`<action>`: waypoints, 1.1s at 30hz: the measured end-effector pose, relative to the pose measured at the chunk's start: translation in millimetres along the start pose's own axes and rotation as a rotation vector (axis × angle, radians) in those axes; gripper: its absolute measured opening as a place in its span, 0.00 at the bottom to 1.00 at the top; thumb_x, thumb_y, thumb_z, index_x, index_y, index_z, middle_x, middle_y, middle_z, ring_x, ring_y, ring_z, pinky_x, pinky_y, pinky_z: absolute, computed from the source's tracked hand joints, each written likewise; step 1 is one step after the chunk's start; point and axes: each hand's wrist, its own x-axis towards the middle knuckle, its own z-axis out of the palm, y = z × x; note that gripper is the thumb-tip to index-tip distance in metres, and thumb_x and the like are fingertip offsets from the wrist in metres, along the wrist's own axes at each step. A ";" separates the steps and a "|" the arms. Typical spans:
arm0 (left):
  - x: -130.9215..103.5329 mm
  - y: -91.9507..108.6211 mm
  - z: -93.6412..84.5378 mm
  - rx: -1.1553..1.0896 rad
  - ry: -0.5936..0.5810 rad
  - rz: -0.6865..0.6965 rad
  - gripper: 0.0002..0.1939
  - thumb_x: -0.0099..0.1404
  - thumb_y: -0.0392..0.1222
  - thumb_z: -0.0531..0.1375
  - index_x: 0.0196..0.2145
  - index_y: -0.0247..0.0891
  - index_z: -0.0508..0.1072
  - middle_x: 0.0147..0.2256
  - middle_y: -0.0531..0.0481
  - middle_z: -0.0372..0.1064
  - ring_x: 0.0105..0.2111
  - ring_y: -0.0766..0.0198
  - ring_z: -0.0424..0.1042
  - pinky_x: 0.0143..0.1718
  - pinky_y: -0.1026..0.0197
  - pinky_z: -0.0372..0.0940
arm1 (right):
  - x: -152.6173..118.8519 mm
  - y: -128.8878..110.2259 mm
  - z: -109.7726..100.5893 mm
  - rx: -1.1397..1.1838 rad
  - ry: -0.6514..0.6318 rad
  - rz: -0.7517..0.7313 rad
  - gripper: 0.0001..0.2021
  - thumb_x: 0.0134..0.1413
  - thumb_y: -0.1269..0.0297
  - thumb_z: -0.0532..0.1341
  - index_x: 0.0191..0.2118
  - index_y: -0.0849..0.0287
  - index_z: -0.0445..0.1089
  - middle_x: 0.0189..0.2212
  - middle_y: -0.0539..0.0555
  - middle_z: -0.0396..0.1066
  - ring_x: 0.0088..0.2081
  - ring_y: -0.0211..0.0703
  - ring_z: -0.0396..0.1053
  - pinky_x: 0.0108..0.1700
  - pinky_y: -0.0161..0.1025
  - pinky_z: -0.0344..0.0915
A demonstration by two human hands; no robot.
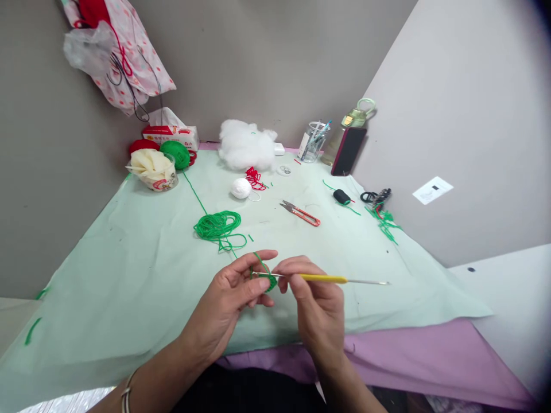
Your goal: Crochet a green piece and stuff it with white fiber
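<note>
A small green crochet piece is pinched between the thumb and fingers of my left hand, with green yarn running over the raised index finger. My right hand is closed on a crochet hook with a yellow handle. The hook's left tip meets the green piece, and its other metal end points right. From my left hand the yarn leads back to a loose green yarn pile, which connects to a green yarn ball.
Orange-handled snips lie mid-table. Behind them are a white yarn ball, red yarn and white stuffing. A plastic tub stands left; a phone, bottle and black spool are right.
</note>
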 end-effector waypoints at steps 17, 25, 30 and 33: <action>-4.9 -7.4 -5.6 0.301 0.063 0.190 0.15 0.65 0.41 0.69 0.49 0.52 0.82 0.36 0.54 0.66 0.36 0.67 0.66 0.43 0.65 0.68 | -6.5 -3.8 -5.3 -0.297 -0.143 -0.224 0.13 0.68 0.77 0.54 0.47 0.56 0.72 0.38 0.54 0.76 0.38 0.40 0.74 0.40 0.39 0.73; -4.1 -5.1 0.3 -0.033 0.049 -0.033 0.24 0.61 0.42 0.72 0.55 0.45 0.79 0.30 0.57 0.63 0.26 0.74 0.57 0.32 0.69 0.65 | -12.8 9.8 -1.1 -0.600 -0.133 -0.550 0.16 0.64 0.77 0.60 0.53 0.55 0.75 0.43 0.59 0.76 0.42 0.46 0.75 0.40 0.41 0.75; -2.1 5.2 -2.0 -0.127 -0.033 -0.095 0.19 0.60 0.39 0.72 0.50 0.41 0.82 0.28 0.59 0.57 0.20 0.78 0.46 0.25 0.70 0.64 | -7.0 3.3 -0.8 -0.027 0.064 -0.090 0.12 0.69 0.73 0.56 0.44 0.53 0.77 0.33 0.51 0.74 0.31 0.38 0.70 0.35 0.38 0.69; -2.9 4.1 -1.2 -0.004 -0.033 -0.006 0.20 0.60 0.40 0.72 0.51 0.46 0.82 0.36 0.54 0.64 0.24 0.75 0.55 0.29 0.67 0.69 | -3.2 4.6 1.4 0.134 0.010 0.010 0.11 0.70 0.69 0.57 0.42 0.53 0.78 0.36 0.52 0.75 0.34 0.38 0.70 0.36 0.38 0.69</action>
